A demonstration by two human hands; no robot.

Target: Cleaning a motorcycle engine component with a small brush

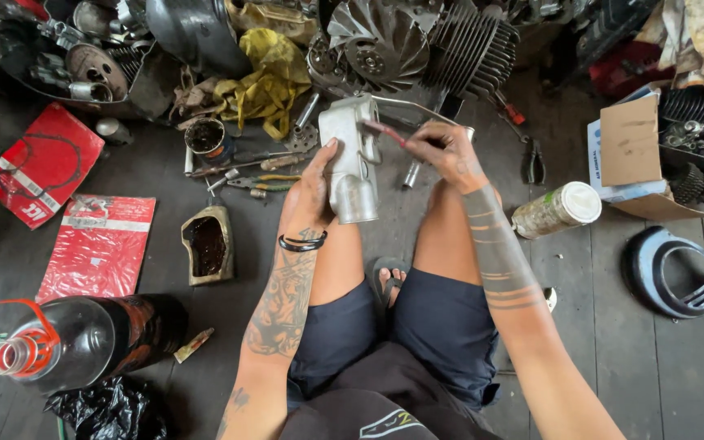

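Shorts (pixel 442 326) closest; my left hand (pixel 310 195) grips metal casting (pixel 350 163), right hand (pixel 448 151) pinches red-handled tool (pixel 386 133) against it.

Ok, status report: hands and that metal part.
Left hand holds silver metal part. Right hand grips thin red tool against it. Nothing in between.

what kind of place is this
Probably a small engine repair workshop, worked on the floor: finned engine cylinder, pliers on the planks, and a metal engine part in the left hand.
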